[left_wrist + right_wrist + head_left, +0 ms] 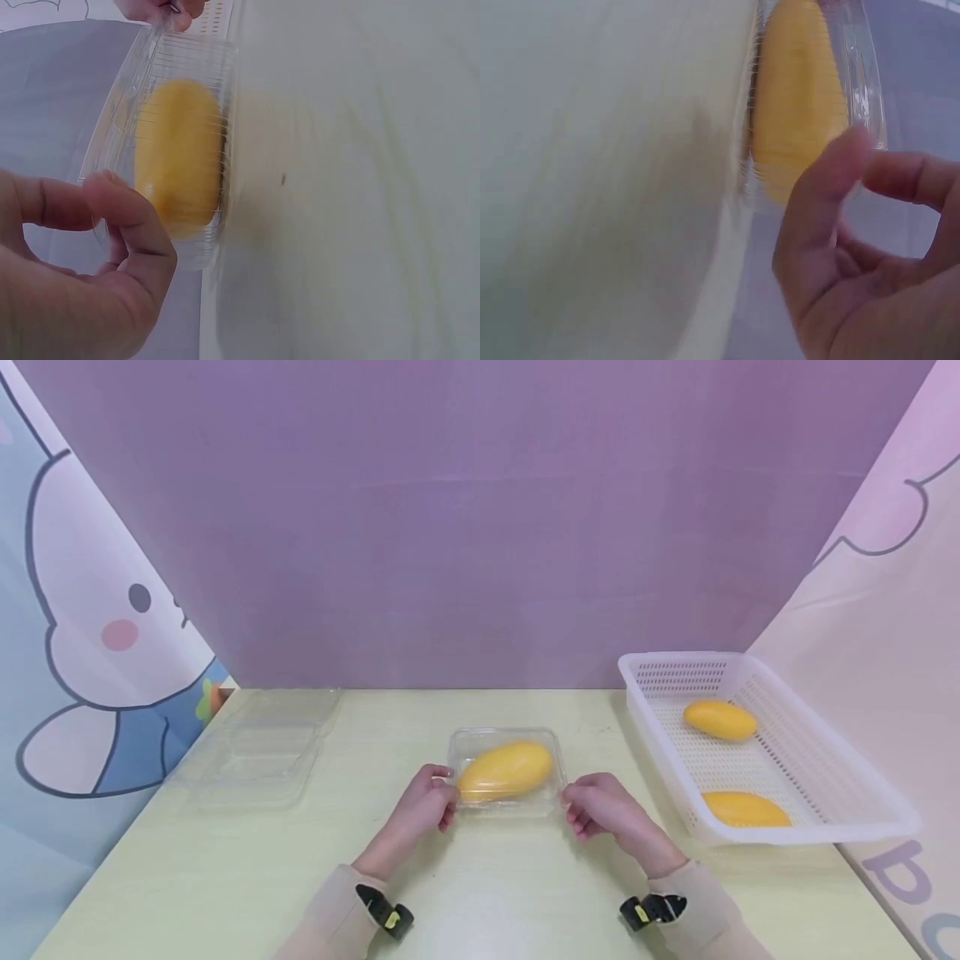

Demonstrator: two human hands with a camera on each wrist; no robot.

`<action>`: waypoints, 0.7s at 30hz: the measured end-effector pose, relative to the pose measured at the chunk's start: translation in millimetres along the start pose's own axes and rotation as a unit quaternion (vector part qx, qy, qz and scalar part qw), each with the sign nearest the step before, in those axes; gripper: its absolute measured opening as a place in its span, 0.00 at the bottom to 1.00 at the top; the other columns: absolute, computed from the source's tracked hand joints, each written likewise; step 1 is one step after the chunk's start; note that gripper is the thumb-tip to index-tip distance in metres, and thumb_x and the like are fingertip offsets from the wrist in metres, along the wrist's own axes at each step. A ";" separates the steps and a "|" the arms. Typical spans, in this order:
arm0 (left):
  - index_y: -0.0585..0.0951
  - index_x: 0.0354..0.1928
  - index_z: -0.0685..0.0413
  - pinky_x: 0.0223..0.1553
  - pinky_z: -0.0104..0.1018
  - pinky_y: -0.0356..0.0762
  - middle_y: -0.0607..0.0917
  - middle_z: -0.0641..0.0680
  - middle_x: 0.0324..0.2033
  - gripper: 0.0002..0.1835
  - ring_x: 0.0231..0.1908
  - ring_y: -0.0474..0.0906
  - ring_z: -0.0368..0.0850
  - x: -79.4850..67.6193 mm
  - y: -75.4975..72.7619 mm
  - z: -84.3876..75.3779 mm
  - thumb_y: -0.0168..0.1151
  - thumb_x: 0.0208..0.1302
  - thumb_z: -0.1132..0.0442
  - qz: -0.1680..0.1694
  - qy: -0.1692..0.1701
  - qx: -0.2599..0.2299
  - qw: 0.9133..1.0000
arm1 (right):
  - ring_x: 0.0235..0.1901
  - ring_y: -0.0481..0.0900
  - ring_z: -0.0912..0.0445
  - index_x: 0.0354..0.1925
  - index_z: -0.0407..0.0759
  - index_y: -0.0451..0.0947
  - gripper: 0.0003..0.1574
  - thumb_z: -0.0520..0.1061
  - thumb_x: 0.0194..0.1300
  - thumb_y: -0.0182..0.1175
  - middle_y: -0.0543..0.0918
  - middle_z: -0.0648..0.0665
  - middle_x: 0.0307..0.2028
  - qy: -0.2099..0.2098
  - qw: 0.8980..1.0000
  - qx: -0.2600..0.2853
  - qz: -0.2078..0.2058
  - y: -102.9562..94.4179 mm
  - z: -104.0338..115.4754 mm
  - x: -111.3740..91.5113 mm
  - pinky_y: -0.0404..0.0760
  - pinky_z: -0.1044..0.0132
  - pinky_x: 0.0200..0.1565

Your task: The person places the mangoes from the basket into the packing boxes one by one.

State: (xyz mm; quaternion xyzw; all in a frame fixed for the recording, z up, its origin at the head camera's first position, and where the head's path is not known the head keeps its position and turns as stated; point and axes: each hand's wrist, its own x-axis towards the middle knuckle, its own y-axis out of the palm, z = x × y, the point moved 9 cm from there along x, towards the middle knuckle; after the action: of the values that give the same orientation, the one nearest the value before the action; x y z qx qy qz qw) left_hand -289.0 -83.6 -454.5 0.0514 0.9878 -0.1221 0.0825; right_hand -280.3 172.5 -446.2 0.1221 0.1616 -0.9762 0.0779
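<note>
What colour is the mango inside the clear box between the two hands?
The mango is yellow, seen best in the head view.

Purple backdrop (480,527) straight ahead of me, pink-cheeked cartoon figure (82,560) on my left, pink-and-white sheet (885,635) on my right, pale worktop (495,893) below!

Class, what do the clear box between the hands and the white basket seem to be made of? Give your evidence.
Clear box: probably thin, glossy plastic; the yellow mango shows through its finely ribbed wall.
White basket: likely moulded plastic, fairly smooth; its regular slots and rounded rim suggest this.
</note>
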 end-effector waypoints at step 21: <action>0.66 0.61 0.69 0.23 0.33 0.74 0.76 0.54 0.26 0.25 0.20 0.72 0.43 6.6 12.2 -2.0 0.52 0.62 0.70 -0.001 0.013 -0.016 1.000 | 0.70 0.61 0.34 0.69 0.46 0.73 0.42 0.61 0.62 0.67 0.67 0.33 0.70 -0.253 0.838 -0.474 -0.097 40.6 79.5 -19.4 0.65 0.33 0.64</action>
State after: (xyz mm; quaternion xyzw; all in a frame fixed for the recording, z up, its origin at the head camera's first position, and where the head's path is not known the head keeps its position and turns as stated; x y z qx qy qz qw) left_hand -294.3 -70.7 -456.6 0.0507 0.9906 -0.1058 0.0707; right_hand -270.8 110.1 -380.1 -0.1977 0.5901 -0.7797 0.0696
